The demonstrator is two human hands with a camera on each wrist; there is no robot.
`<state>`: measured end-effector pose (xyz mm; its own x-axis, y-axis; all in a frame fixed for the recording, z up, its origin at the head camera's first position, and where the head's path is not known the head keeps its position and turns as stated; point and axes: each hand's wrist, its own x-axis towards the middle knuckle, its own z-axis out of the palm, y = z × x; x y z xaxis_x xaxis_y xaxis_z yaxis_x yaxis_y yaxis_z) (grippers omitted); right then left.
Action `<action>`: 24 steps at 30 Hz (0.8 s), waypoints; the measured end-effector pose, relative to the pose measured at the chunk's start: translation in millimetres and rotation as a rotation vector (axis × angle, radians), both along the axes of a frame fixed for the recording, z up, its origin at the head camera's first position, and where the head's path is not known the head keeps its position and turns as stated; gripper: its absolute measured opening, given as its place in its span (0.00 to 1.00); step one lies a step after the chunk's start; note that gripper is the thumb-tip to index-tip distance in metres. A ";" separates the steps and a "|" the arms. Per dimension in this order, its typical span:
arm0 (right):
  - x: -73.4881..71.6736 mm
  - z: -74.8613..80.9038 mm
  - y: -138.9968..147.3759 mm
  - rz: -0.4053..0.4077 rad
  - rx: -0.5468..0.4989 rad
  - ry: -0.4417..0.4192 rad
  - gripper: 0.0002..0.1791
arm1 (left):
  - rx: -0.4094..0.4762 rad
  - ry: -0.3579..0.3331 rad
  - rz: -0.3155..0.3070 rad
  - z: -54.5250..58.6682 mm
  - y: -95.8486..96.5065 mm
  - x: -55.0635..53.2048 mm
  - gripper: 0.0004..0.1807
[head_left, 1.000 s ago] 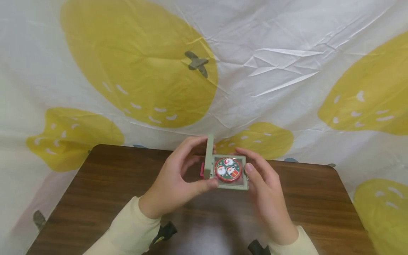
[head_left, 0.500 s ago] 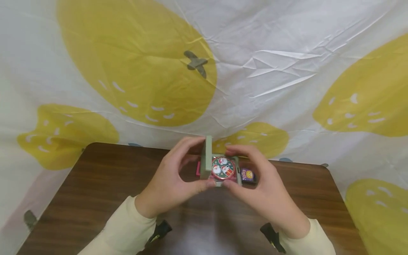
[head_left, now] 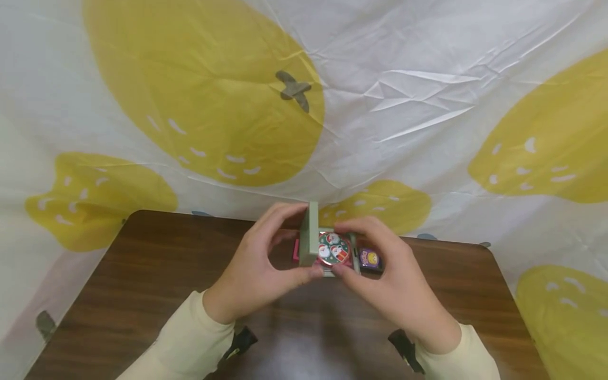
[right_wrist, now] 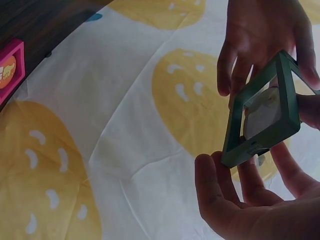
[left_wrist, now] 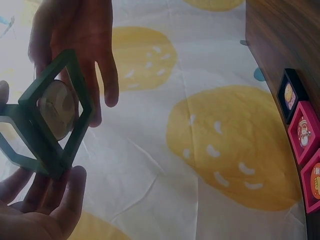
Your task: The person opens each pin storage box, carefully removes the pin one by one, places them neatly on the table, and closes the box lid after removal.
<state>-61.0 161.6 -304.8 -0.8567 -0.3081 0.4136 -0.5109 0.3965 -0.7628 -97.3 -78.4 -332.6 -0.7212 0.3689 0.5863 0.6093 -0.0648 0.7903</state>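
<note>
A sage-green hinged display frame (head_left: pixel 309 237) stands half unfolded between both hands, one half raised upright and the other lying flatter. In the flatter half sits a round green badge (head_left: pixel 334 248) with a red rim and Santa pictures. My left hand (head_left: pixel 254 269) grips the raised half, thumb low on the near side and fingers reaching over the far side. My right hand (head_left: pixel 394 279) holds the flatter half, its thumb at the near edge and fingers at the far edge. From the right wrist view, the green frame (right_wrist: pixel 287 95) shows the badge's plain back through a clear window.
Behind the hands on the brown table (head_left: pixel 157 274) are a dark frame with a purple badge (head_left: pixel 369 258) and a pink frame (head_left: pixel 296 250). The left wrist view shows two pink frames (left_wrist: pixel 304 132) beside the dark frame. A lemon-print cloth (head_left: pixel 351 121) hangs at the table's back edge.
My right hand has shifted from the frame's right edge to its near and far edges, uncovering the dark frame behind. My left hand keeps its grip; the last half second shows hardly any movement.
</note>
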 end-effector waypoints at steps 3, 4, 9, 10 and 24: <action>-0.4 1.1 0.1 0.015 0.025 0.018 0.33 | -0.006 0.004 0.005 0.6 -0.3 -0.3 0.48; -0.5 1.3 0.1 0.019 0.034 0.023 0.34 | -0.008 0.005 0.007 0.8 -0.4 -0.3 0.48; -1.0 0.7 -0.5 0.037 0.057 0.037 0.35 | -0.020 0.008 0.018 1.1 -0.7 -0.3 0.48; -1.2 0.0 -0.4 0.038 0.060 0.044 0.34 | -0.023 0.009 0.020 1.1 -0.9 -0.2 0.48; -0.9 -0.1 -2.5 0.027 0.069 0.052 0.32 | -0.032 0.009 0.022 1.5 -0.8 -1.0 0.47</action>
